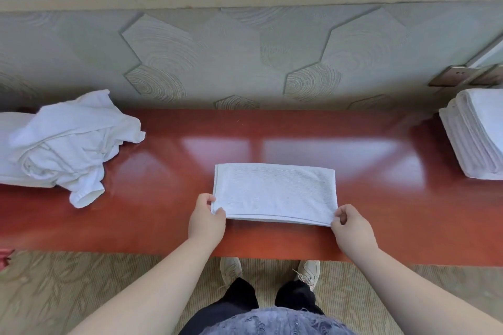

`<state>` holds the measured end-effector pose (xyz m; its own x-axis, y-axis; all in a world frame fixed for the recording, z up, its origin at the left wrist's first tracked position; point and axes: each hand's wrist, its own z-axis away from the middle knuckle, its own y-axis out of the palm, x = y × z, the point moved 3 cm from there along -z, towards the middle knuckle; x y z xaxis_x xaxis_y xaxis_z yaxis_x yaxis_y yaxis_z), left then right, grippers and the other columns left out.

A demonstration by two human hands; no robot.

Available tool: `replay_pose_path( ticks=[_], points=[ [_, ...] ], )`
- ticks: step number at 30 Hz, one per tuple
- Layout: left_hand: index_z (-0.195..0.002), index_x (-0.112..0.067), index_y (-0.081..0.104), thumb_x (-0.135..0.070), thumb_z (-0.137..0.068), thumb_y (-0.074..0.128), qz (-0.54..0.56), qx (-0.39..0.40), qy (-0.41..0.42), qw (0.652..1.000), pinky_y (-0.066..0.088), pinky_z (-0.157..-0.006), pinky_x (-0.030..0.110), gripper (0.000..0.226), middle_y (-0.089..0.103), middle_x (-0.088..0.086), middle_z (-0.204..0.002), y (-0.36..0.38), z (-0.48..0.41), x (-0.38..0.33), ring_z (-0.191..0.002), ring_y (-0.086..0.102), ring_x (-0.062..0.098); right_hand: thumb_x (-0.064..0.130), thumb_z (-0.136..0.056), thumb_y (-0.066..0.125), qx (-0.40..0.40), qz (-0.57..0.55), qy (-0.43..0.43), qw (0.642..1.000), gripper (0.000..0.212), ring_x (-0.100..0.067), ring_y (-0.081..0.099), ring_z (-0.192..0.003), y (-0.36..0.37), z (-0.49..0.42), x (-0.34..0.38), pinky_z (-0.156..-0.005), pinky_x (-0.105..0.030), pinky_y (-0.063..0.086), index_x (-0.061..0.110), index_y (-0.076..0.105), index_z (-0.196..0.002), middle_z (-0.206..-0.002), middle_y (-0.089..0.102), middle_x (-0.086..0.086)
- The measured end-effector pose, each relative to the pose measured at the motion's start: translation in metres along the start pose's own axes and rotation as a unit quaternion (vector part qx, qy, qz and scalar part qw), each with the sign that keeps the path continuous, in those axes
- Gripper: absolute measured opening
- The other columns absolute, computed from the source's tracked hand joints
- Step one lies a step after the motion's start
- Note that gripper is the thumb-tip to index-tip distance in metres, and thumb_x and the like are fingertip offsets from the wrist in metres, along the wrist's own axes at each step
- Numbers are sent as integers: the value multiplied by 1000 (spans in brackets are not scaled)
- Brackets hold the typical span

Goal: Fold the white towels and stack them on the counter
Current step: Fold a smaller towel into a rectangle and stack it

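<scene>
Both hands (207, 221) (353, 229) pinch near corners of the towel (275, 193).

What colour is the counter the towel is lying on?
Glossy reddish-brown; the counter shows clearly in the head view, under the folded white towel.

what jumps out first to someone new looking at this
A folded white towel lies centred on the glossy red counter, its near corners pinched by the left hand and right hand. A crumpled heap of towels sits at its left end, a neat stack at the right.

Pile (65, 144) L, towel (275, 193) ctr, stack (476, 136) R.
</scene>
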<state>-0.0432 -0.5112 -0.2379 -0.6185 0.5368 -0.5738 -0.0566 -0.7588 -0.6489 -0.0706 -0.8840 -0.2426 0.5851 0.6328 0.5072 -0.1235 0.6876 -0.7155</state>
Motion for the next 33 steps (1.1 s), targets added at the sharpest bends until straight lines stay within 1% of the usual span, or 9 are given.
replay_pose_path(
  ticks=[3,6,8,13,18,22,28,31,33],
  points=[
    [-135,-29,41,-22,-94,60,-49,9,-6,999,51,-72,35,45,65,-4,-104,2,2,7,-90,64,20,21,-88,61,47,50,3,998,22,-16,61,-69,5,1,-4,-57,-32,43,24,47,-105,-78,63,3],
    [-147,-21,38,-39,-91,66,-89,-37,-32,995,50,-97,43,65,54,5,-136,-2,-5,3,-123,55,29,42,-89,64,20,79,19,996,34,-20,60,-73,4,-6,2,-58,-35,43,23,42,-106,-85,64,3],
    [-147,-13,41,-52,-88,68,-123,-42,-55,990,46,-102,46,76,49,10,-142,-2,-14,-4,-130,50,33,48,-90,64,-10,68,23,997,40,-24,61,-83,2,-14,9,-66,-35,43,20,46,-113,-97,65,1],
    [-134,-7,52,-54,-85,74,-137,-41,-46,989,46,-100,43,71,53,13,-135,-2,-45,-28,-125,53,35,39,-94,64,-30,0,69,997,49,-34,62,-111,-2,-43,33,-82,-35,43,8,55,-131,-118,68,-10],
    [-110,-5,67,-47,-91,70,-140,52,-72,986,49,-77,34,46,70,10,-107,1,-76,-48,-103,69,34,30,-87,70,40,-67,142,987,27,-27,64,-80,6,-63,55,-73,-35,51,9,67,-104,-90,69,-4],
    [-97,-10,68,-35,-91,65,-160,66,-47,984,47,-72,31,26,70,7,-96,5,-75,-54,-86,65,31,20,-86,68,65,-167,160,971,8,-27,69,-86,12,-62,55,-82,-40,58,15,67,-93,-99,73,-9],
    [-102,-14,68,-14,-93,60,-11,58,39,998,43,-71,30,12,68,3,-93,6,-55,-49,-83,60,22,16,-91,60,86,-180,98,975,19,-32,70,-96,-1,-42,56,-92,-50,58,12,67,-109,-105,73,-10],
    [-95,-19,70,-7,-94,57,122,103,-4,987,53,-79,35,17,72,5,-97,7,-47,-51,-87,66,25,21,-95,59,79,-141,62,985,21,-28,67,-100,-16,-32,64,-94,-47,55,15,62,-114,-107,70,-4],
    [-104,-16,72,-3,-96,56,201,150,-47,967,58,-86,43,21,76,10,-100,7,-45,-55,-92,72,29,24,-95,57,66,-131,47,988,19,-25,66,-100,-29,-23,69,-94,-46,54,19,60,-113,-106,69,-1]
  ],
)
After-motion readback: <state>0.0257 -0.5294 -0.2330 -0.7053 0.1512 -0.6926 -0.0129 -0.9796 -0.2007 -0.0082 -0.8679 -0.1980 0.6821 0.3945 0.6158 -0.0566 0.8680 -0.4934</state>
